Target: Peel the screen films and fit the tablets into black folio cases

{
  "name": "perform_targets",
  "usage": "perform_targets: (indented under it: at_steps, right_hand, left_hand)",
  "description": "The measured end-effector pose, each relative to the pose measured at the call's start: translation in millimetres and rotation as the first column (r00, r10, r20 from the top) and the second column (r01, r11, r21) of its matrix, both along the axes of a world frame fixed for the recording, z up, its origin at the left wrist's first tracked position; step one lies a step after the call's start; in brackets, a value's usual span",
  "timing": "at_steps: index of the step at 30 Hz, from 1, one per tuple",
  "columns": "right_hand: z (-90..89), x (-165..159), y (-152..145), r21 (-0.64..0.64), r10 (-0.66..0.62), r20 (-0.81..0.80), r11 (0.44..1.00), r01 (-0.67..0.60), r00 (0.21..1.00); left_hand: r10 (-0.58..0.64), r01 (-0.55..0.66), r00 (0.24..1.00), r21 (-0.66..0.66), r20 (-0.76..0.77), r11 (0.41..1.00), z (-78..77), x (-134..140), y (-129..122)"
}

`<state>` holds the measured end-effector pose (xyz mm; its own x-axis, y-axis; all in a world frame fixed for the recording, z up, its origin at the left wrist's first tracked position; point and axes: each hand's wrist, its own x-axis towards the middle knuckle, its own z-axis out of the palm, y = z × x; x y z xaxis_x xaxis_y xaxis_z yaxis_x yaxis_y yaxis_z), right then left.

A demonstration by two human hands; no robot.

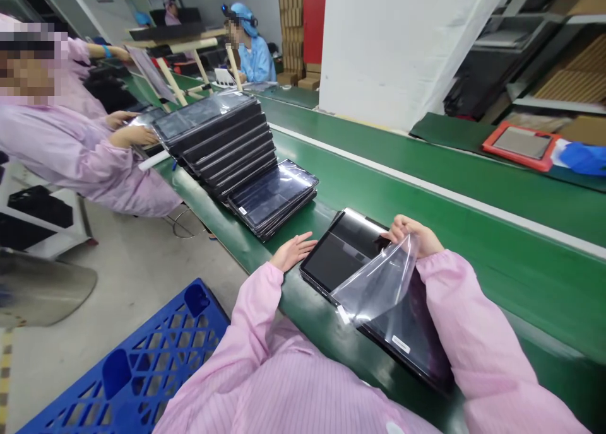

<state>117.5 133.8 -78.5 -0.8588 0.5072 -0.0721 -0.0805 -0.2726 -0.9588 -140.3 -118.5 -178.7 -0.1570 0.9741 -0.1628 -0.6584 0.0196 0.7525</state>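
We take the dark tablet (343, 248) lying flat on the green belt (426, 188) as our landmark; it sits at the belt's near edge, directly in front of us.

Right hand (411, 234): at the tablet's far right edge, fingers pinched closed on a corner of the clear plastic film (376, 282). The film is lifted off the screen and hangs in a loose sheet over the tablet's near right part, one corner down by the edge closest to us.

Left hand (292, 251): just left of the tablet, palm down on the belt, fingers spread flat and holding nothing. Fingertips reach to the tablet's left edge; we cannot tell whether they touch it.

Beyond the tablet, up and to the left along the same belt edge, a fanned stack of tablets (227, 150) lies overlapping, film-covered, glossy.

Left of that stack, a co-worker in a pink smock (80, 150) leans in with both hands at the stack's far end.

Far right of the tablet, across the belt, an orange-cased tablet (521, 145) rests on a dark mat.

Below the tablet, off the belt, a blue plastic pallet (137, 364) stands on the floor.
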Motion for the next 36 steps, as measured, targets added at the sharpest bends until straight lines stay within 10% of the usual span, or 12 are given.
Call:
perform_targets:
  at_steps: [17, 36]
  right_hand:
    - [11.9, 6.2, -6.3, -0.090, -0.013, 0.146, 0.996, 0.026, 0.989]
    - [17.9, 5.2, -13.6, -0.045, -0.100, 0.255, 0.992, 0.115, 0.962]
  left_hand:
    - [-0.244, 0.310, 0.938, 0.278, -0.248, 0.909, 5.8, 10.7, -21.2]
    - [-0.054, 0.060, 0.937, 0.005, -0.346, 0.998, 10.5, 16.3, -22.7]
